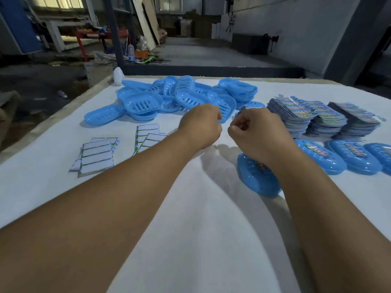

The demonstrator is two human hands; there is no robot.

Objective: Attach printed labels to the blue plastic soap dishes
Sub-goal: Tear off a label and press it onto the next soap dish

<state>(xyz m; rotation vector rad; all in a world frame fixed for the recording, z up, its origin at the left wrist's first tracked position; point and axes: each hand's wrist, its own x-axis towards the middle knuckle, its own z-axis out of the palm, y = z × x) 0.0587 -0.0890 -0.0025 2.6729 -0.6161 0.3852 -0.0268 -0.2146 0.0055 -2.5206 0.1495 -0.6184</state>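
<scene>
blue plastic soap dishes (pixel 169 96) lie heaped at the tabletop's far edge, where the left hand (pixel 200 125) grips one dish's rim while the right hand (pixel 252 129) pinches closed, contents unclear; next, seemingly, a label from the stacks (pixel 325 117).

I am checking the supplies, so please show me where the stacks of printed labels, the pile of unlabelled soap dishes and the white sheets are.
Stacks of printed labels (pixel 300 112): head view, top of left stack.
Pile of unlabelled soap dishes (pixel 142 104): head view, slotted dish bottom.
White sheets (pixel 97 154): head view, top sheet's middle.

Glossy blue plastic soap dishes (pixel 142 104) – shiny printed labels (pixel 296 109) – matt white tabletop (pixel 203 208)
</scene>
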